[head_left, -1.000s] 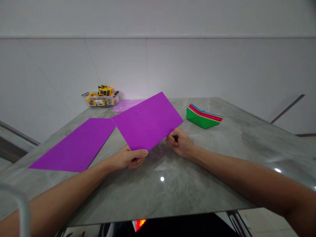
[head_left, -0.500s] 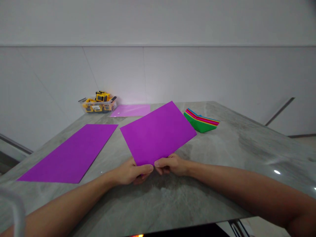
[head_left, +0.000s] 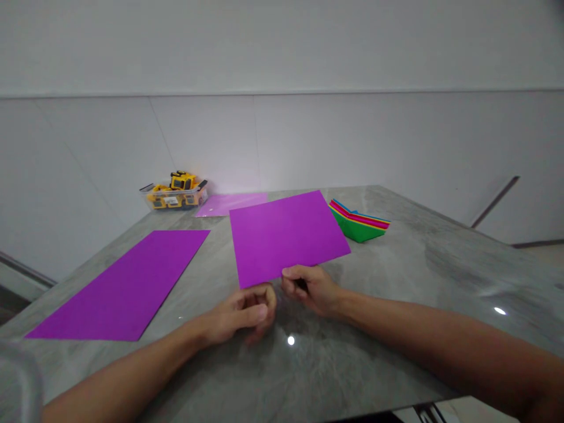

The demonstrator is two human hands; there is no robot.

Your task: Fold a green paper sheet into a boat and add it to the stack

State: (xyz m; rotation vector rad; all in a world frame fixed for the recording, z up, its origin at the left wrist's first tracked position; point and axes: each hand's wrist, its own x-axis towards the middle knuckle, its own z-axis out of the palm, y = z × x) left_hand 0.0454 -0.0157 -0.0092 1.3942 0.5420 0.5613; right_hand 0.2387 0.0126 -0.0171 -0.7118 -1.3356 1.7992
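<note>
A purple paper sheet (head_left: 286, 235) is held in front of me, its near edge just above the grey stone table (head_left: 418, 270). My right hand (head_left: 311, 288) pinches the middle of that near edge between thumb and fingers. My left hand (head_left: 242, 314) sits just below the sheet's near left corner. Its fingers are curled, it is off the paper, and nothing shows in it.
A second purple sheet (head_left: 127, 282) lies flat to the left and a third purple sheet (head_left: 229, 202) at the back. A stack of folded coloured papers (head_left: 359, 222) sits to the right of the held sheet. A clear box with yellow toy trucks (head_left: 174, 191) stands by the wall.
The sheet has turned and moved away from me, now squarer to me. My left hand has let go of its corner and drawn back, while my right hand kept hold of the near edge.
</note>
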